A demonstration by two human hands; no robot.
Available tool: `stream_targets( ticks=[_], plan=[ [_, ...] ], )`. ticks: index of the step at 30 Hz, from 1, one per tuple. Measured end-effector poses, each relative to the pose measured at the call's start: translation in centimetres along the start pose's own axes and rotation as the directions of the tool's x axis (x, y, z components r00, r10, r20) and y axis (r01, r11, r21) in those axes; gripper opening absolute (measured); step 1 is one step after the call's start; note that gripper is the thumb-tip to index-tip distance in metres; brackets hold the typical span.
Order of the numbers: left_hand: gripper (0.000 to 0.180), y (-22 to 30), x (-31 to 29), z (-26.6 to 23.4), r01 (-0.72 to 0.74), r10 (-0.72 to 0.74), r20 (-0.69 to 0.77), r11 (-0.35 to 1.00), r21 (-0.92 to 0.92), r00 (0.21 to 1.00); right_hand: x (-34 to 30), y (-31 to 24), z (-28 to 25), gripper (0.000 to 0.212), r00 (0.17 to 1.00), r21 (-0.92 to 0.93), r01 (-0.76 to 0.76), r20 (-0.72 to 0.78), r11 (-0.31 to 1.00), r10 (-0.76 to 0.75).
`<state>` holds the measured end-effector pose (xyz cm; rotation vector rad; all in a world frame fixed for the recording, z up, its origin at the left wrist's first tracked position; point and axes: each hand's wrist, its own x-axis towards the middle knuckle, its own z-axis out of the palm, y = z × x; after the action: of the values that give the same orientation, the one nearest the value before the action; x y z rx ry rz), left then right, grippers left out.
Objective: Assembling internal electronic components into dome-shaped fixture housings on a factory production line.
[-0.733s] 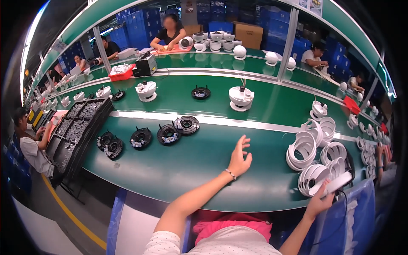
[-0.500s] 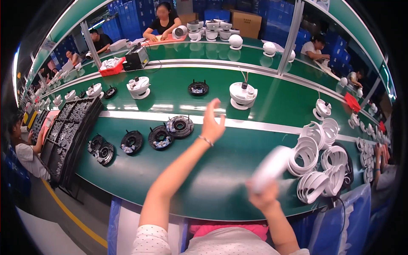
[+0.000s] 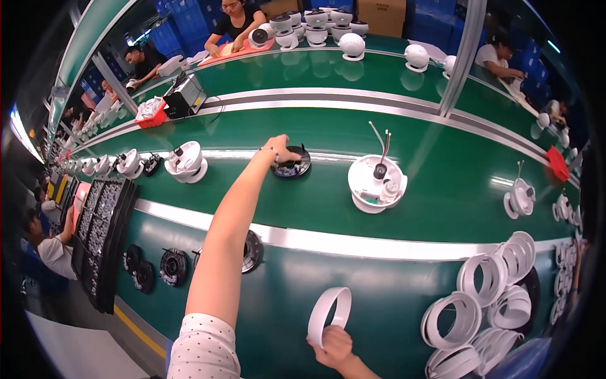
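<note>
My left hand [image 3: 279, 150] reaches over a black ring-shaped base [image 3: 290, 169] with small parts in it, on the green conveyor belt. Its fingers and thumb close on the base's rim; whether the base is lifted I cannot tell. Low over the near worktop, my right hand [image 3: 336, 347] grips a white plastic ring [image 3: 341, 308], held on edge. To the right on the belt sits a white round housing [image 3: 364, 196] with wires sticking up. Several more black ring-shaped bases [image 3: 173, 267] lie on the worktop, some partly behind my left forearm.
Stacked white rings [image 3: 483, 281] lie at the right of the worktop. A black compartment tray [image 3: 101, 234] of small parts stands at the left. White housings [image 3: 186, 163] line the belt. Beyond a metal rail [image 3: 353, 107], co-workers sit at another bench. A metal post [image 3: 464, 60] rises there.
My left hand has gone from open above the belt to the black base. The right hand has brought the white ring leftward from beside the stacked rings. The view has shifted.
</note>
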<state>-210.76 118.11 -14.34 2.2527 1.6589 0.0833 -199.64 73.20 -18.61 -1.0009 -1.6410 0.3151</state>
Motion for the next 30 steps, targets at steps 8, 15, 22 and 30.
stream_targets(
  ticks=[8, 15, 22, 30],
  plan=[
    [0.057, 0.6, 0.5, 0.3, 0.023, -0.022, 0.018, 0.998, -0.060, 1.000, -0.2, 0.5, 0.0, 0.017, 0.997, -0.012, -0.057, -0.051, 0.998, 0.056],
    [0.040, 4.1, -6.7, 0.3, -0.112, 0.014, -0.497, 0.980, -0.167, 0.868, -0.3, 0.8, -0.2, 0.014, 0.999, -0.160, -0.032, 0.028, 0.987, 0.036],
    [0.030, 6.5, -24.5, 1.7, -0.488, -0.097, -0.757, 0.710, -0.508, 0.646, 1.4, -1.4, -1.1, 0.010, 0.992, -0.408, -0.012, 0.110, 0.913, 0.063],
    [0.020, 3.7, -33.9, 8.8, -0.524, -0.287, -0.621, 0.349, -0.777, 0.729, 2.9, -2.9, -2.3, 0.021, 0.885, -0.677, -0.040, 0.317, 0.735, 0.341]
  ],
)
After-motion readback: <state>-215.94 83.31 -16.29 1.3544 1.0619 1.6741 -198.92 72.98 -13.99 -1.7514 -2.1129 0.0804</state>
